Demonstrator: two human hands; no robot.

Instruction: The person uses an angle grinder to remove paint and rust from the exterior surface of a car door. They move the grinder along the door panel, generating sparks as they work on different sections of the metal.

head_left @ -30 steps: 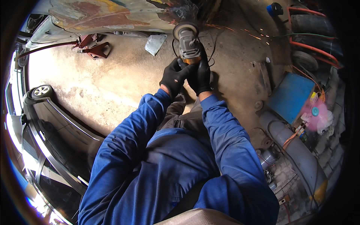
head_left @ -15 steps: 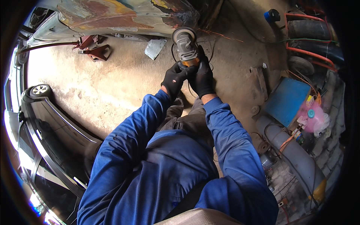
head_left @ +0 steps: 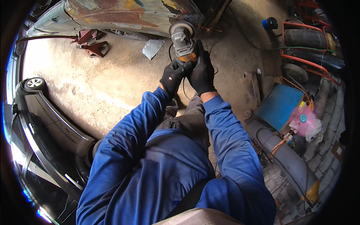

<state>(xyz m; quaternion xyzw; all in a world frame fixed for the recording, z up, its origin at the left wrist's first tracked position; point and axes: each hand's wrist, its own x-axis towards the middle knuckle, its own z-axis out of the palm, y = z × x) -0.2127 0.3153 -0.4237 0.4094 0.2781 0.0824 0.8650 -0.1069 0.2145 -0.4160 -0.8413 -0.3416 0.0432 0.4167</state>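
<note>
While the black-gloved left hand [head_left: 173,77] and right hand [head_left: 201,76] grasp a grey-and-orange angle grinder [head_left: 183,43] by its rear, its round disc [head_left: 182,26] stands just beyond the grip.
Ahead of the grip is a car body [head_left: 116,17] with patchy, scraped paint; whether the disc touches it, one cannot tell. Fingers hide the grinder's rear partly. Rough concrete floor [head_left: 93,82] spreads beneath; left of the grip, a dark car [head_left: 56,125] is cut off.
</note>
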